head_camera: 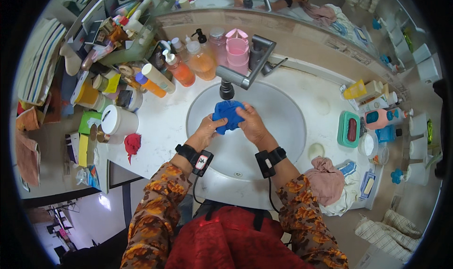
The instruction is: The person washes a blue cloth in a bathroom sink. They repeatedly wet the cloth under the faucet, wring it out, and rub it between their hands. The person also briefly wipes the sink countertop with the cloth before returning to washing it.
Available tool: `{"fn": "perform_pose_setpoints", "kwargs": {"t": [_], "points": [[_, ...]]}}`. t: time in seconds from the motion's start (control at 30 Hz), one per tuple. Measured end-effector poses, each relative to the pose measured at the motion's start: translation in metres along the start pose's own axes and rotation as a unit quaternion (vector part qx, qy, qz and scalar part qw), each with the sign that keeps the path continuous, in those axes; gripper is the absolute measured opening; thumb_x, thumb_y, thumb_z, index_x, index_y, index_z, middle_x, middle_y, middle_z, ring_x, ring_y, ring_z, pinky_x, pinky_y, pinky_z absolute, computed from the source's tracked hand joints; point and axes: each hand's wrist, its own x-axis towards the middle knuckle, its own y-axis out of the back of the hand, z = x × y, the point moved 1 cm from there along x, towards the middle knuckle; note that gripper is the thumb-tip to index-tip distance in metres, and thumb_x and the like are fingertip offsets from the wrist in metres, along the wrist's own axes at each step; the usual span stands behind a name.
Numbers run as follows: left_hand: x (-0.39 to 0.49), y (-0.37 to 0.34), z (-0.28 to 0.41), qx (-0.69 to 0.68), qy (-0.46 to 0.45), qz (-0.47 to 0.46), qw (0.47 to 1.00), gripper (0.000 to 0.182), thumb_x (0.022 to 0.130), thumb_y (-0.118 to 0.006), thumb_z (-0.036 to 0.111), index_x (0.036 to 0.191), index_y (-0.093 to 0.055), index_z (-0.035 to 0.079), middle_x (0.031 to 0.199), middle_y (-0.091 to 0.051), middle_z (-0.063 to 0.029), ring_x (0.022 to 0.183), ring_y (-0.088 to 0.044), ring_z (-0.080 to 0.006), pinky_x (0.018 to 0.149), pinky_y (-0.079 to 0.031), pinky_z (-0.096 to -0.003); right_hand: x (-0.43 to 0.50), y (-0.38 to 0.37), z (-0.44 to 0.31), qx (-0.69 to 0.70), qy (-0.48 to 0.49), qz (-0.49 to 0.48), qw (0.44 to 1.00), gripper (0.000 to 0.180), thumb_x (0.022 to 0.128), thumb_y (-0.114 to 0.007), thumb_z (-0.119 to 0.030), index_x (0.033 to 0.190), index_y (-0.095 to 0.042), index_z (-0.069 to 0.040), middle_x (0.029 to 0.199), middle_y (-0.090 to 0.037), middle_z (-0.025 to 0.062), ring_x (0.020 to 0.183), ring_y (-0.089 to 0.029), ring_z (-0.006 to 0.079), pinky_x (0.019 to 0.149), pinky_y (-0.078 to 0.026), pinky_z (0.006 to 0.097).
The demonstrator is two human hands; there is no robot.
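Note:
Both hands hold a bunched blue cloth (228,116) over the upper part of a white oval washbasin (283,141). My left hand (208,127) grips its left edge, thumb on top. At its right edge, my right hand (252,122) has thumb and fingers closed on the fabric. Just above the cloth is the dark spout end of a grey faucet (231,77); whether water runs is hard to tell. The basin's drain (238,174) shows below the hands. Each wrist wears a black strap with a small device.
Pump bottles (180,70) and a pink plastic holder (238,51) stand behind the basin. Left are a white tub (119,120) and a red cloth (132,145). Right are a green soap dish (348,129), a pink cloth (325,180) and toiletry bottles (377,118). A mirror runs along the back.

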Motion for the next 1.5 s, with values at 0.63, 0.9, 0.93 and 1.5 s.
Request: {"fn": "perform_pose_setpoints", "kwargs": {"t": [0.63, 0.9, 0.93, 1.5], "points": [[-0.004, 0.003, 0.014, -0.276, 0.065, -0.106, 0.953, 0.058, 0.095, -0.043, 0.050, 0.122, -0.051, -0.001, 0.121, -0.057, -0.0198, 0.114, -0.055, -0.0322, 0.101, -0.042, -0.0470, 0.000, 0.011, 0.002, -0.032, -0.040, 0.125, 0.991, 0.045, 0.092, -0.057, -0.039, 0.127, -0.046, -0.012, 0.113, -0.055, 0.0056, 0.100, -0.057, 0.0181, 0.084, -0.049, 0.0352], [0.011, 0.004, 0.010, -0.127, -0.032, 0.021, 0.991, 0.060, 0.092, -0.044, 0.057, 0.123, -0.052, 0.006, 0.122, -0.053, -0.0112, 0.107, -0.054, -0.0242, 0.093, -0.044, -0.0427, 0.012, 0.010, 0.018, -0.238, -0.014, 0.076, 0.968, 0.063, 0.082, -0.069, -0.036, 0.129, -0.046, -0.001, 0.109, -0.058, 0.0091, 0.096, -0.057, 0.0171, 0.083, -0.047, 0.0291], [0.013, 0.007, 0.003, -0.084, -0.005, 0.058, 0.995, 0.060, 0.091, -0.045, 0.058, 0.122, -0.052, 0.007, 0.123, -0.053, -0.0102, 0.111, -0.051, -0.0231, 0.093, -0.042, -0.0428, 0.014, 0.010, 0.022, -0.215, 0.002, 0.132, 0.968, 0.060, 0.082, -0.070, -0.032, 0.127, -0.047, -0.001, 0.108, -0.059, 0.0087, 0.096, -0.057, 0.0164, 0.083, -0.048, 0.0292], [0.030, -0.019, -0.039, -0.230, -0.005, -0.068, 0.971, 0.030, 0.095, -0.052, 0.033, 0.116, -0.055, 0.011, 0.108, -0.062, -0.0060, 0.101, -0.058, -0.0201, 0.093, -0.047, -0.0391, 0.038, -0.010, 0.042, -0.479, 0.381, 0.209, 0.763, 0.030, 0.083, -0.062, -0.028, 0.095, -0.058, -0.001, 0.094, -0.058, 0.0190, 0.087, -0.054, 0.0378, 0.081, -0.042, 0.0446]]}}
